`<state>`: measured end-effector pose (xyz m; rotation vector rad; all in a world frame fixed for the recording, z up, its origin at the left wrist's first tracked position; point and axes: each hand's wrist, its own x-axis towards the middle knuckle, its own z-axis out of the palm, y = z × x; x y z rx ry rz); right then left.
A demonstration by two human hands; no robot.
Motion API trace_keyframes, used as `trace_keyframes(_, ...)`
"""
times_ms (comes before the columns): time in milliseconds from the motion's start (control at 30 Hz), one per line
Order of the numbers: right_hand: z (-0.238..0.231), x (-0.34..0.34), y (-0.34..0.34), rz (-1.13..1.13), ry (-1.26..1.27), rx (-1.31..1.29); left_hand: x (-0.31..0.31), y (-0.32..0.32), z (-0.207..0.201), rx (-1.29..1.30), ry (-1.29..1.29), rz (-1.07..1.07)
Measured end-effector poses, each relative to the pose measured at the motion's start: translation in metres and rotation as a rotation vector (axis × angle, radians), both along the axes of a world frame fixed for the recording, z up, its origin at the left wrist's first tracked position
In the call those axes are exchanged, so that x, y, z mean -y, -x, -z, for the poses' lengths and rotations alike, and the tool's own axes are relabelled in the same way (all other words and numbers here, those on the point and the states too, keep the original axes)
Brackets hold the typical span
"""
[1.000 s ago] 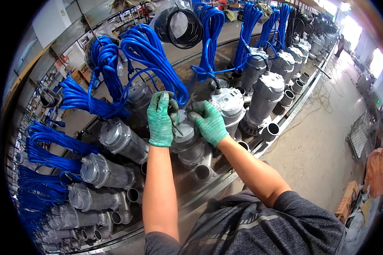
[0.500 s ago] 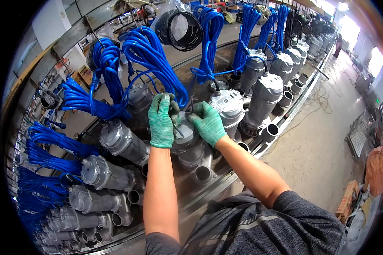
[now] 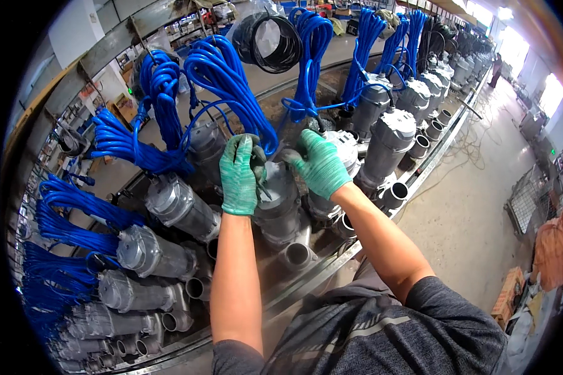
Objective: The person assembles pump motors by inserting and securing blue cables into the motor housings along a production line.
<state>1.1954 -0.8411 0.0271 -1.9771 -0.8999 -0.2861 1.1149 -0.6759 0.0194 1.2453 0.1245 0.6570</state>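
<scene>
My left hand [image 3: 239, 178], in a green knit glove, is closed with curled fingers at the top of a grey pump [image 3: 276, 215]. A thin, dark piece [image 3: 264, 192] shows beside its fingers; what they grip is mostly hidden. My right hand [image 3: 324, 167], gloved alike, is over the top of the neighbouring pump [image 3: 342, 145] on the right. Its thumb points left, apart from the fingers, and nothing shows between them. Just behind my left hand hangs a coiled blue cable [image 3: 228, 87].
More grey pumps [image 3: 388, 147] with blue cable coils [image 3: 316, 50] line the bench on both sides. A black coil [image 3: 269, 44] hangs behind. The bench's metal edge rail [image 3: 294, 290] runs in front of me. A wire cage [image 3: 524, 200] stands on the floor at right.
My right hand has moved right, away from the left hand, and its thumb and fingers have spread. The left hand stays closed at the same pump.
</scene>
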Motion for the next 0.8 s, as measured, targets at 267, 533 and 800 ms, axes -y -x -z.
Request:
trace_keyframes(267,0.01,-0.014,0.015,0.1,-0.021,0.211,0.0,-0.001,0.0,-0.001,0.019,-0.008)
trace_keyframes(533,0.002,-0.023,-0.009,-0.438,-0.104,-0.147,0.003,0.003,0.0,0.075,0.038,-0.008)
trace_keyframes(800,0.02,-0.044,0.017,-0.075,-0.189,-0.058,0.007,0.006,-0.002,0.102,0.1,-0.063)
